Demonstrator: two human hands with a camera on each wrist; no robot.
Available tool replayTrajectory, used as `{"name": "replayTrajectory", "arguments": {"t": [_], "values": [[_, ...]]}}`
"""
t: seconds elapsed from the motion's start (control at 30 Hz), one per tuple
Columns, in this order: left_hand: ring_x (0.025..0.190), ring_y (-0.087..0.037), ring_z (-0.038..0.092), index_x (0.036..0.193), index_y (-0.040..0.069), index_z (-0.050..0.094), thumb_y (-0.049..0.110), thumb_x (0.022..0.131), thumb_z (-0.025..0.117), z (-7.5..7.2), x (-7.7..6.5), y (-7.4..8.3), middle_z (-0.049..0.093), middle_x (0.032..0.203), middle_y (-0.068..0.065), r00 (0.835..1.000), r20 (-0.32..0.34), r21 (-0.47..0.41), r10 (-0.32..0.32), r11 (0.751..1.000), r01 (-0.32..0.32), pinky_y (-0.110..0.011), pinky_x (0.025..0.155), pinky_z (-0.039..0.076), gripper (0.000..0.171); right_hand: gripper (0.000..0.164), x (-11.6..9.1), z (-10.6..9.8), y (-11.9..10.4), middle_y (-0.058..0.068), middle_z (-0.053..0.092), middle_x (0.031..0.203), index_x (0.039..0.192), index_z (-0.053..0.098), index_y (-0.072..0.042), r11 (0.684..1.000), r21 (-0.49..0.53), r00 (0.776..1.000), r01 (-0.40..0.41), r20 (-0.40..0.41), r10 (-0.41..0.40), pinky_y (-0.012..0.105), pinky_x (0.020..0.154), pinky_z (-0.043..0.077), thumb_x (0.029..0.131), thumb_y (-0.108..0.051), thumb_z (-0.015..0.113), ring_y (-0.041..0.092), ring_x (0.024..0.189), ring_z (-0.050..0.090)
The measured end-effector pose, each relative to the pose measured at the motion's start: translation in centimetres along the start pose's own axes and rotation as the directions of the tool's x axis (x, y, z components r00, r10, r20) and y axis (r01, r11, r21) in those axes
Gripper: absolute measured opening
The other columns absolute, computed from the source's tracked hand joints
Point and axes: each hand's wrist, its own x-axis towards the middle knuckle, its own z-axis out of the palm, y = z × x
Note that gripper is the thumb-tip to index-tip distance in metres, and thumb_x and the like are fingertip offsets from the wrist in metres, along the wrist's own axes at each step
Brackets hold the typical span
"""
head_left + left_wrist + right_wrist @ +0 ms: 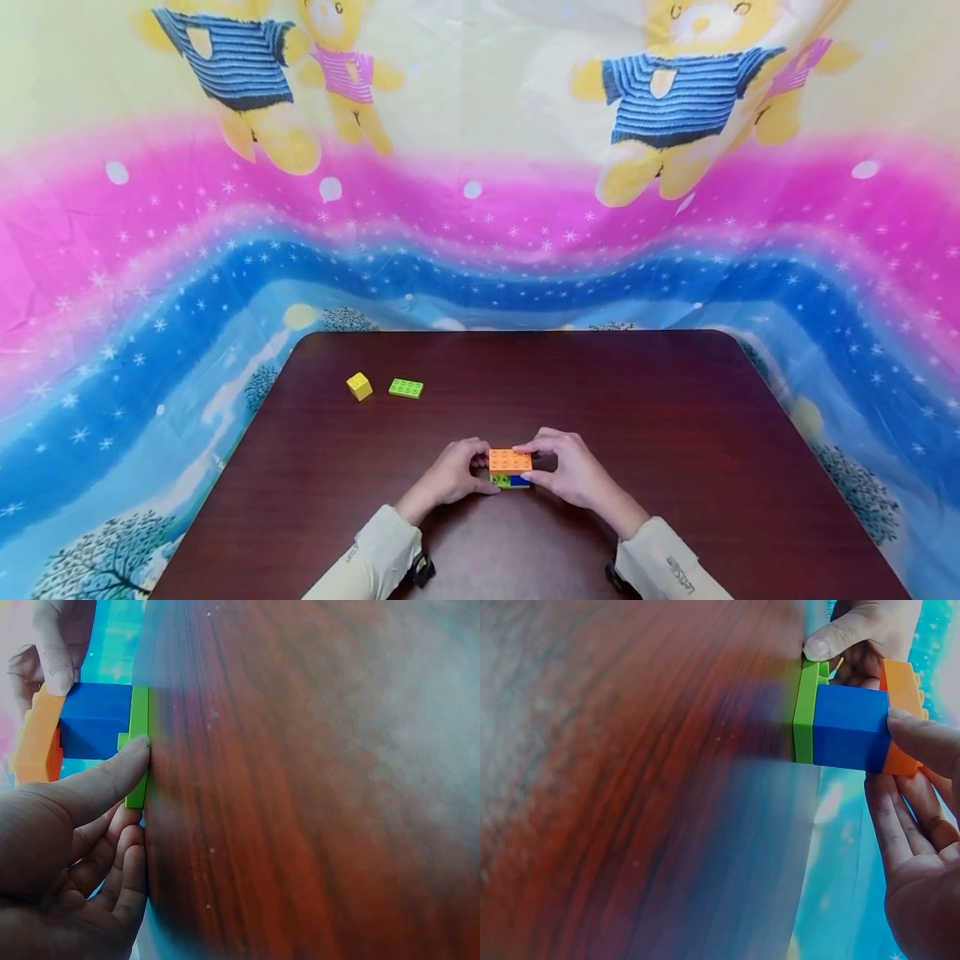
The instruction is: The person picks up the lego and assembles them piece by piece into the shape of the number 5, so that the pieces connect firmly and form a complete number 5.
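Observation:
A small stack of toy building bricks stands near the front middle of the table, between both hands. Its base is a thin green plate (139, 712), lying on the tabletop. A blue brick (851, 727) covers the right part of this plate. On top sits an orange brick (510, 461), studs up, overhanging the plate's bare left studs. My left hand (453, 472) pinches the green plate at its left end, thumb at the front. With thumb and fingers, my right hand (573, 471) grips the orange brick's right end, the thumb tip by its seam with the blue brick.
Farther back on the left lie a yellow brick (359, 387) and a second flat green plate (406, 388). The dark brown table (637, 400) has rounded back corners. A printed cloth with bears (480, 217) hangs behind and around it.

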Motion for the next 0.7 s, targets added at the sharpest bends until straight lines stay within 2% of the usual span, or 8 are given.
{"name": "replayTrajectory", "arguments": {"t": [0.27, 0.5, 0.7], "values": [[0.078, -0.004, 0.056, 0.09, 0.013, 0.067, 0.019, 0.073, 0.096, 0.0, -0.03, -0.06, 0.061, 0.087, 0.005, 1.0, -0.001, -0.004, 0.004, 1.0, -0.004, -0.019, 0.071, 0.049, 0.034, 0.042, 0.01, 0.14, 0.09, -0.015, 0.064, 0.098, 0.124, 0.077, -0.022, 1.0, 0.012, 1.0, 0.001, -0.014, -0.001, 0.029, 0.085, 0.06, 0.083, -0.017, 0.088, 0.011, 0.097, 0.067], [0.078, -0.005, 0.055, 0.091, 0.013, 0.067, 0.018, 0.073, 0.096, -0.14, 0.0, 0.05, 0.06, 0.087, 0.005, 1.0, 0.007, -0.009, -0.005, 1.0, 0.005, -0.019, 0.07, 0.048, 0.034, 0.042, 0.12, 0.13, 0.08, -0.017, 0.063, 0.096, 0.123, 0.077, -0.026, 1.0, 0.008, 1.0, 0.008, -0.019, -0.008, 0.025, 0.078, 0.056, 0.084, -0.018, 0.088, 0.009, 0.089, 0.063], [0.078, -0.004, 0.055, 0.091, 0.013, 0.067, 0.019, 0.073, 0.096, -0.08, -0.01, 0.07, 0.061, 0.087, 0.006, 1.0, 0.01, -0.001, -0.009, 1.0, 0.009, -0.019, 0.071, 0.048, 0.034, 0.042, -0.05, 0.02, 0.15, -0.015, 0.063, 0.098, 0.124, 0.077, -0.023, 0.999, 0.034, 1.0, 0.001, -0.006, -0.001, 0.033, 0.086, 0.061, 0.084, -0.017, 0.087, 0.013, 0.097, 0.067]]}}
